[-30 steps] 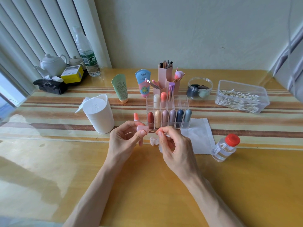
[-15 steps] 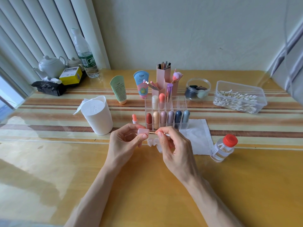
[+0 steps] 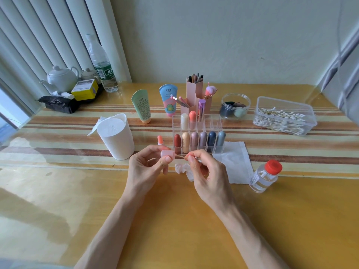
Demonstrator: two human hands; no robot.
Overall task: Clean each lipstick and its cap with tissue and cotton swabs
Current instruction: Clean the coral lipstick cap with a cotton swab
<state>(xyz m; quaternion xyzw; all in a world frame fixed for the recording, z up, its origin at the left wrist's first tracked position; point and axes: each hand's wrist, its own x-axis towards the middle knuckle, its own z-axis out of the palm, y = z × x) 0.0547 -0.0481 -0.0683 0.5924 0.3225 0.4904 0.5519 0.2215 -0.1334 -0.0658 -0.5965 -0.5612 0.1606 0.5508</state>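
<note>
centre frame: six capped bullet-shaped lipsticks [image 3: 194, 141] in front row of clear acrylic organiser [image 3: 216, 123], three in back row; one uncapped coral lipstick [image 3: 159, 139] at its left. one pale pink plastic cap [image 3: 167, 153]. two plastic squeeze tubes [image 3: 141, 106]. two white ceramic lidded pots [image 3: 62, 77] upper left. two clear bottles [image 3: 264, 177].

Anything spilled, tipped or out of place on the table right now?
Nothing spilled or tipped. The uncapped lipstick stands alone left of the organizer, with a crumpled tissue nearby; both fit the cleaning.
</note>
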